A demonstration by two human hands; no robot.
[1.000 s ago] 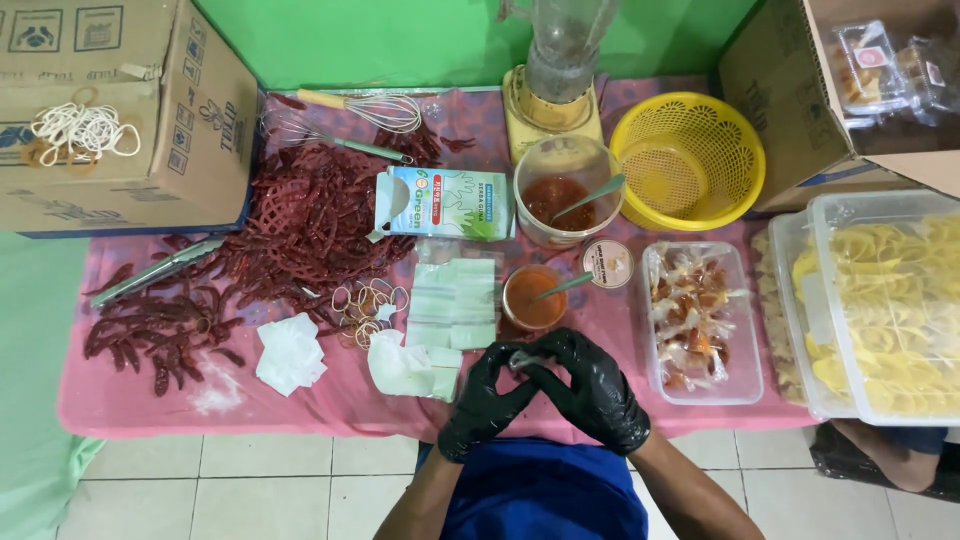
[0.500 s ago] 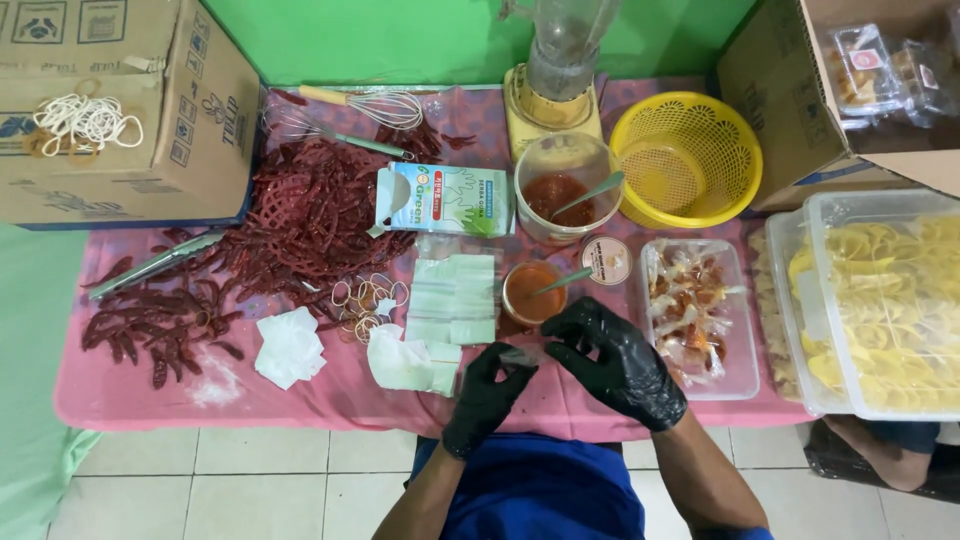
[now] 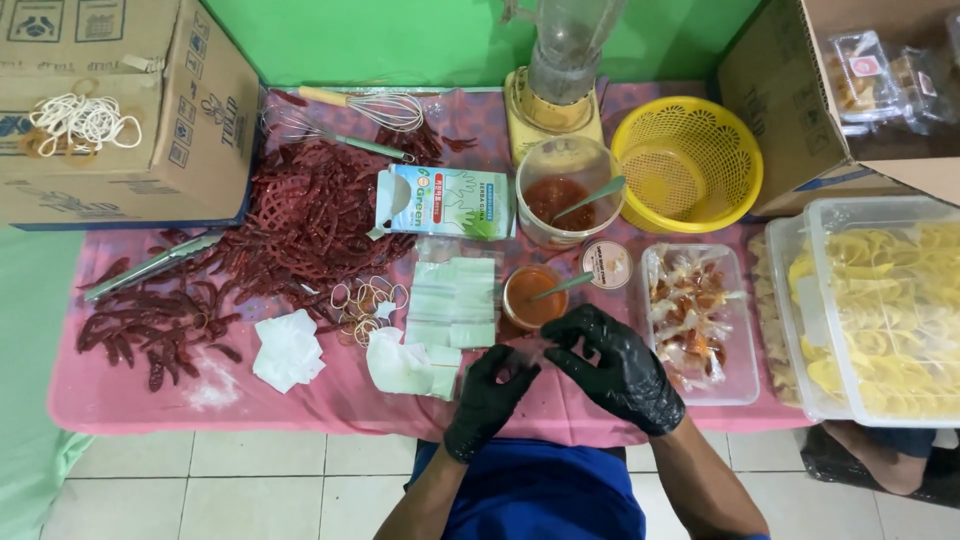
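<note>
Overhead, we look down on a pink-covered table (image 3: 330, 400), largest things first.
Cardboard boxes: one at upper left (image 3: 120, 110), one at upper right (image 3: 800, 90).
Clear tubs: yellow crackers (image 3: 890, 300) at right edge.
Dried chillies: red heap (image 3: 290, 220) left of centre.
Yellow basket: (image 3: 690, 160) upper right of centre.
Tray: knotted sauce packets (image 3: 695, 320), just right of our hands.
Sauce cup: orange, with spoon (image 3: 535, 297), above our hands.
Small clear plastic bag: (image 3: 528, 352) lower centre, between both gloves.
Left hand: (image 3: 492, 395) black-gloved, fingertips pinching the bag.
Right hand: (image 3: 620, 365) fingers curled, pinching its other edge.
Risk: we judge slick gloves could slip off the thin film, or an elbow tip the open cup.
</note>
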